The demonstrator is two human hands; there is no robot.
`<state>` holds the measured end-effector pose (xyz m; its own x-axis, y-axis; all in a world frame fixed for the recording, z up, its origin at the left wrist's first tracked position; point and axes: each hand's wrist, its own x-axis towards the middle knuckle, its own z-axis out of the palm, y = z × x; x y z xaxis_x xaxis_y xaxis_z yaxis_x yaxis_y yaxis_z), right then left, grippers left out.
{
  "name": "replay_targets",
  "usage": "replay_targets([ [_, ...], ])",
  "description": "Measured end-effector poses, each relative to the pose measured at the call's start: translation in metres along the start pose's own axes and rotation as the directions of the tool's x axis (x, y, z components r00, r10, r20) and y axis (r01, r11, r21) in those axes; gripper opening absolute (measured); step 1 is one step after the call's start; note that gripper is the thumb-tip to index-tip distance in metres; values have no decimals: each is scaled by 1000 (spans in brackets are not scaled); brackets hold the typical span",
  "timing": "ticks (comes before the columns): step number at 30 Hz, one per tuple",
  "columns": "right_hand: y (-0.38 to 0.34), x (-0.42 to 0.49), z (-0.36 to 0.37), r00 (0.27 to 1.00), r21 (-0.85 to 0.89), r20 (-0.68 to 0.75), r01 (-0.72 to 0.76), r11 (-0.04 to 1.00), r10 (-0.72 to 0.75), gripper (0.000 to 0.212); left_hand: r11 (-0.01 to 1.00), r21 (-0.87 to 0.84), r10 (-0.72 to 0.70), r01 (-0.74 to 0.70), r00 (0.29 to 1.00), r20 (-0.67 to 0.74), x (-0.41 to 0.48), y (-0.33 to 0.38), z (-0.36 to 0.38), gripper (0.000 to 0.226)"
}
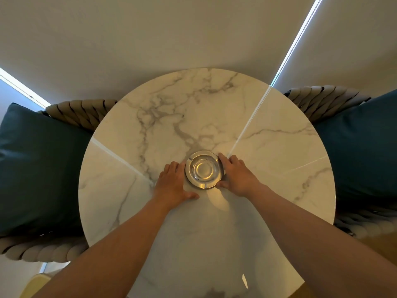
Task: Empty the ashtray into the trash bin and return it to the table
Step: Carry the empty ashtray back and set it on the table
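Note:
A round glass ashtray (204, 169) with a metal rim stands near the middle of the round white marble table (268, 147). Its bowl looks clean, with nothing visible inside. My left hand (174, 183) lies flat on the table, fingers touching the ashtray's left edge. My right hand (236, 175) curves around its right edge, index finger at the far side and thumb at the near side. The ashtray rests on the tabletop between both hands. No trash bin is in view.
A chair with a dark teal cushion (40, 168) and braided grey frame stands left of the table. A matching chair with a teal cushion (361, 143) stands on the right. Closed roller blinds (171, 39) hang behind the table.

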<state>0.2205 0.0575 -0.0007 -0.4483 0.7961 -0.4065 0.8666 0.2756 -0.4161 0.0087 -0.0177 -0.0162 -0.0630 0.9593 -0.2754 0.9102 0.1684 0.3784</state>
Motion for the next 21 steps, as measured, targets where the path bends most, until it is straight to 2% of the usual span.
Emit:
replay_targets([
  [3,2,0,0,1000,13,1,-8,1000,7,95,1000,5,-4,5,1000,-11,0,-1,0,112],
  [11,1,1,1,1000,-6,10,3,1000,-3,77,1000,8,-3,4,999,-40,-1,0,5,108],
  [17,-1,3,0,999,18,34,-16,1000,16,85,1000,16,-5,6,998,-66,-2,-1,5,106],
  [21,-1,1,2,1000,44,20,-20,999,19,79,1000,-9,-12,12,997,-73,1,4,5,112],
])
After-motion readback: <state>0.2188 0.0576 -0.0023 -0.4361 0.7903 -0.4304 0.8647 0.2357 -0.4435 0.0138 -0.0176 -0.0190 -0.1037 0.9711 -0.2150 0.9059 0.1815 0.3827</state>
